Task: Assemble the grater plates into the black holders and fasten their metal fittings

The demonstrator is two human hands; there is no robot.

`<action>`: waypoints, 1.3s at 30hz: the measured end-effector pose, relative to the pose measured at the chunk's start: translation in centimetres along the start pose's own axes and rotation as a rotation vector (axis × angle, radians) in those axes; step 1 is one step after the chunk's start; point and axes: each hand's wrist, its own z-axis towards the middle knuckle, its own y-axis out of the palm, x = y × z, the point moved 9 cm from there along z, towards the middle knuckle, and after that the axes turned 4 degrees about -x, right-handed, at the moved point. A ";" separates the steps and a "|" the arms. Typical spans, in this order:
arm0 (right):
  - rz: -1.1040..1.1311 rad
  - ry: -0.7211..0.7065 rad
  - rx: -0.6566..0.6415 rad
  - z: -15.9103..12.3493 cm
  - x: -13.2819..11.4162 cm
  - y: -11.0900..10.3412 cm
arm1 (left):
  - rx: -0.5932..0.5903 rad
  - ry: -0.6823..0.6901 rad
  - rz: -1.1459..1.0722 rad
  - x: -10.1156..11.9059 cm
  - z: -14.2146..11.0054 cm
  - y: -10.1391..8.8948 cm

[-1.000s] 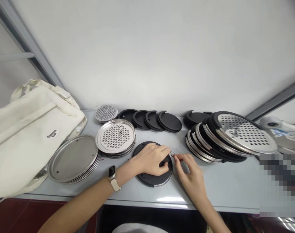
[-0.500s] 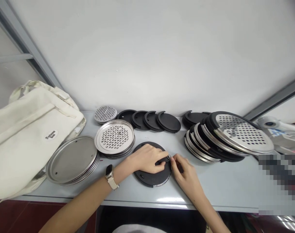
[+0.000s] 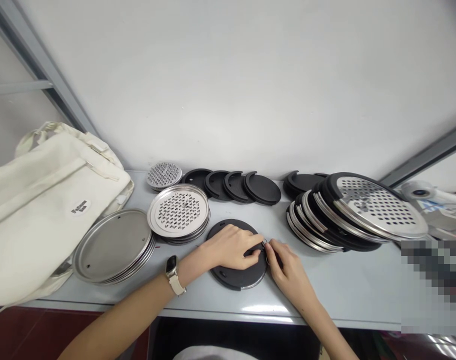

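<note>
Disc (image 3: 238, 279), black with a bright metal edge at its near right, lies flat at mid-table, towards the near side. Left hand (image 3: 233, 248) rests over its top, finger and thumb bent towards the right rim; whether it grips anything cannot be told. Right hand (image 3: 288, 265) has thumb and forefinger pinched on a small wire ring (image 3: 265, 242) at the disc's right rim.

Change noted: one second ago the ring was held just off the rim, in plain view; it is now brought in against it, partly hidden by the fingertips. Left hand and disc keep practically the same place.

Surface: table (image 3: 348, 287) is pale grey and smooth, with a bright reflection at the near edge. Left side carries plain plates (image 3: 113, 245), graters (image 3: 178, 210) just beyond them and small graters (image 3: 163, 175) farther off. Black lids (image 3: 263, 190) overlap in a row along the far side. Right side carries a leaning pile (image 3: 381, 205) of rimmed graters.

Room: white wall (image 3: 228, 90) behind, grey frame bars at left and right. Cream bag (image 3: 51, 210) leans at far left. Dark red floor (image 3: 40, 332) shows at near left. Far right foreground is pixelated and unreadable.
</note>
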 end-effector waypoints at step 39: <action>-0.037 -0.026 -0.014 -0.6 -0.5 0.4 | 0.004 -0.090 0.024 -0.9 0.3 0.4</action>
